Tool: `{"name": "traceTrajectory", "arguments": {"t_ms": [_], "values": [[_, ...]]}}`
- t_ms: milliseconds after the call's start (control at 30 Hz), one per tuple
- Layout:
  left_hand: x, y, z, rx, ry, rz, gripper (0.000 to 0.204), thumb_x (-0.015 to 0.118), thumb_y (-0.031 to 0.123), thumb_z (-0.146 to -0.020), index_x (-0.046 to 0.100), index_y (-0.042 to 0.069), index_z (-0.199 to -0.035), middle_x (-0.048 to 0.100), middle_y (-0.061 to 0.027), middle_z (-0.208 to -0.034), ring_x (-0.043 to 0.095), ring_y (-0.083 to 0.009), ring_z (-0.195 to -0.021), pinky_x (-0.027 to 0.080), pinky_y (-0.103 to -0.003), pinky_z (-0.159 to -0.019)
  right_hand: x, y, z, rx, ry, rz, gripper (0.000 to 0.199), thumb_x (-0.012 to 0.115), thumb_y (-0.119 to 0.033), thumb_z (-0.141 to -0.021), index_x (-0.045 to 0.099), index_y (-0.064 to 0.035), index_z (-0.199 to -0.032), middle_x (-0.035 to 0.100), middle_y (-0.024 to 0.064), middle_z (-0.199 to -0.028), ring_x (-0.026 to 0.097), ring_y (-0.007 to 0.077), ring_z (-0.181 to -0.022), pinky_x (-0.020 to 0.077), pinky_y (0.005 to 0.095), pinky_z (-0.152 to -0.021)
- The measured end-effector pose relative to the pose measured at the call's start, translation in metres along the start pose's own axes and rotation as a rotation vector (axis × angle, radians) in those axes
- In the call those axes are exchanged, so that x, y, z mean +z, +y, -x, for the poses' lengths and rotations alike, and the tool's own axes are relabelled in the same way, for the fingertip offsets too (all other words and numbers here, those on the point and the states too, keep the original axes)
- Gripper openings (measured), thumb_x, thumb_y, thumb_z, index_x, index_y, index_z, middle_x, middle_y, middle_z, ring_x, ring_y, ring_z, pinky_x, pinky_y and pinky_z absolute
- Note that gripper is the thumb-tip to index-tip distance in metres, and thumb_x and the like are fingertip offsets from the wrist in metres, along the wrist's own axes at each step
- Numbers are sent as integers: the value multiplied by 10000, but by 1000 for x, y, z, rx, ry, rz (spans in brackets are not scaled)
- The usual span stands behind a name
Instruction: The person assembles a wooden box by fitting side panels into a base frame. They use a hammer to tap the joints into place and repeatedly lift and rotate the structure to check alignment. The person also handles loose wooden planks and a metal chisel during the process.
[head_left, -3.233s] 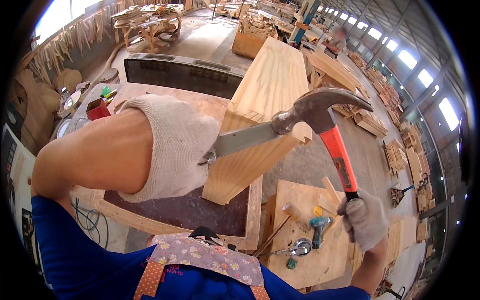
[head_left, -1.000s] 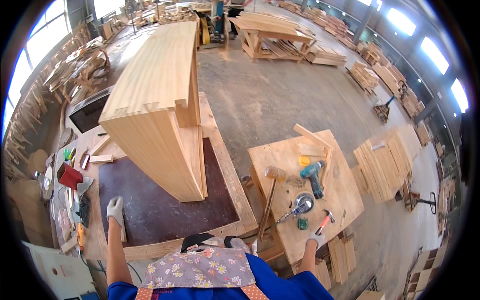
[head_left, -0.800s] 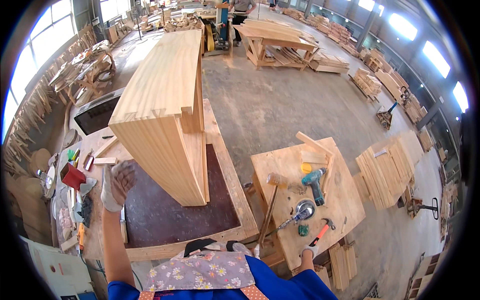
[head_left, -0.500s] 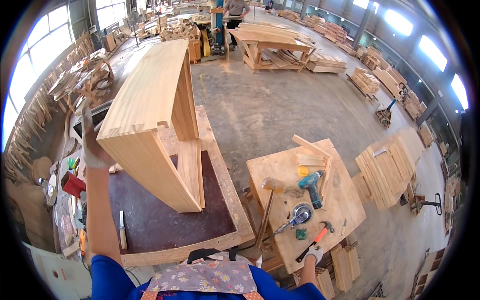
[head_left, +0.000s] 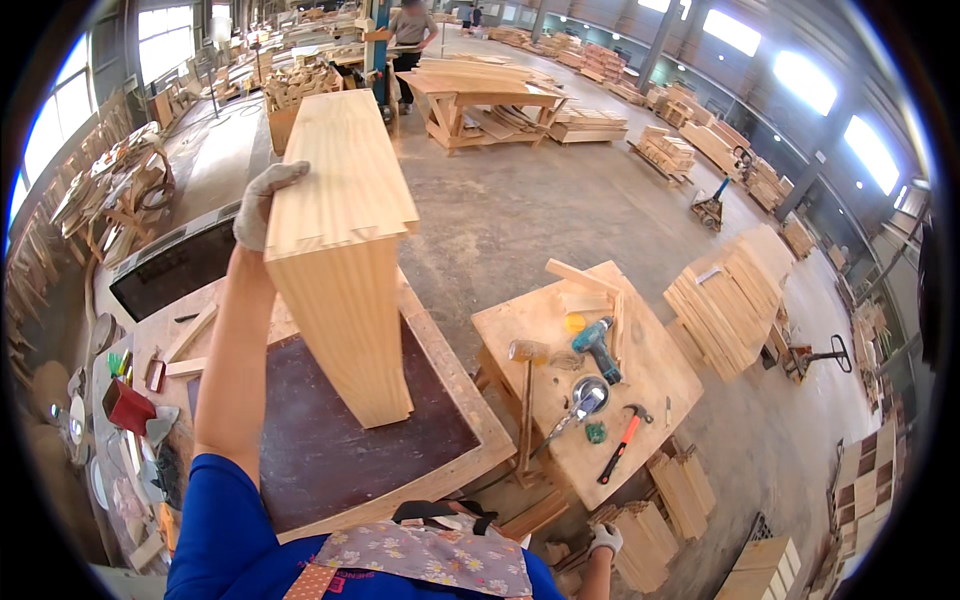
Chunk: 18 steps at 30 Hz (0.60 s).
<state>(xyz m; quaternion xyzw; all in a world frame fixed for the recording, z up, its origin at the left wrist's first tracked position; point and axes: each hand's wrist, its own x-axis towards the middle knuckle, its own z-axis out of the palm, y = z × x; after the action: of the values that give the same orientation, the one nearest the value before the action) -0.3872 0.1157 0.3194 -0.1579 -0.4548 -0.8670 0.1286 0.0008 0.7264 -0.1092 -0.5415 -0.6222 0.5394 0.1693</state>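
Observation:
A pale wooden box frame with jointed corners (head_left: 340, 190) stands upright on the dark-topped workbench (head_left: 320, 470). My gloved left hand (head_left: 268, 205) is closed on the frame's upper left edge, fingers bent over its top. Low at the right, my gloved right hand (head_left: 605, 540) is beside stacked wood pieces (head_left: 640, 550) below the small table; its fingers are too small to make out. On the small plywood table (head_left: 660, 380) lie a claw hammer (head_left: 625, 445), a teal cordless drill (head_left: 597, 350) and a round sander (head_left: 590, 397).
A wooden mallet (head_left: 527, 400) leans at the small table's left edge. A red container (head_left: 128, 408) sits among tools on the left. Stacked boards (head_left: 725, 300) stand to the right, with a hand pallet truck (head_left: 815, 355) beyond. A person (head_left: 410, 40) stands far back.
The box frame has turned so its end panel faces me more. My left hand has gone from its side onto its top edge. My right hand has left the hammer and moved lower.

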Motion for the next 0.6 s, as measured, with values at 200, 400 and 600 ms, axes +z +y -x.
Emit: {"name": "traceTrajectory", "arguments": {"t_ms": [200, 400, 600], "values": [[34, 33, 46, -224, 5, 206, 216, 564, 139, -807, 622, -8, -954, 620, -89, -893, 604, -213, -916, 502, -331, -835, -48, 71, 143, 177, -91, 103, 227, 607, -35, -772, 619, -11, -998, 610, 95, -721, 546, 164, -521, 443, 290, -440], [-7, 23, 74, 82, -81, 208, 273, 477, 128, -865, 588, -59, -1029, 600, -147, -1054, 590, -257, -981, 498, -397, -886, -90, 93, 259, 235, -90, 264, 237, 623, -65, -773, 618, -19, -1005, 613, 74, -718, 549, 156, -523, 459, 294, -464], [50, 14, 117, 193, -178, 87, 269, 478, 98, -859, 596, -77, -1027, 607, -171, -1031, 594, -274, -965, 490, -401, -879, -122, 163, 324, 487, -6, 161, 214, 593, -77, -797, 619, -22, -1002, 625, 81, -741, 569, 161, -544, 461, 290, -467]]}}
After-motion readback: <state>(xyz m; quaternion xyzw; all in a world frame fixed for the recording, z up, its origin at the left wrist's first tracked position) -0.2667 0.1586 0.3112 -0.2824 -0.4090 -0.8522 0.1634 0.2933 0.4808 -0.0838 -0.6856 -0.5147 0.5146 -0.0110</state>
